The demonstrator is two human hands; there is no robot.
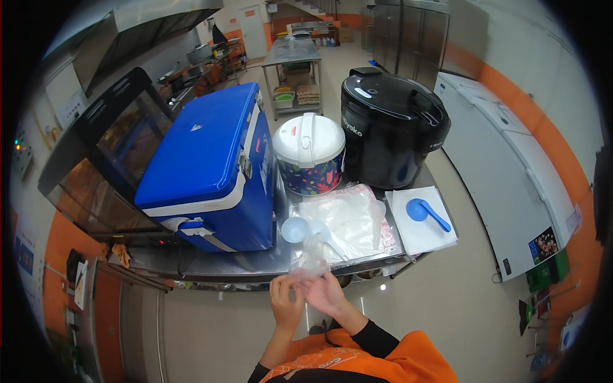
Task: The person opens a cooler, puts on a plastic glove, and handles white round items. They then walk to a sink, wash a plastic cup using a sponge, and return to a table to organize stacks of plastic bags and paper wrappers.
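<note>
Thin clear plastic film [310, 261], a bag or a disposable glove, is bunched between my two hands at the front edge of the steel table [230, 265]. My left hand [286, 296] pinches it from the left, and my right hand [326, 296] holds it from the right, palm partly turned up. Just beyond lies a pale blue scoop [295, 230], its lower part hidden behind the film. A second pale scoop [330, 242] and a translucent scoop [377, 218] rest on a stack of clear plastic bags [349, 215]. A darker blue scoop [424, 213] lies on white paper sheets [407, 239].
A blue cooler box [201, 143] stands at the left, beside a glass display warmer [129, 139]. Behind the bags are a white-lidded floral rice container [309, 153] and a black Miyako rice cooker [388, 134]. A chest freezer [498, 186] lines the right wall.
</note>
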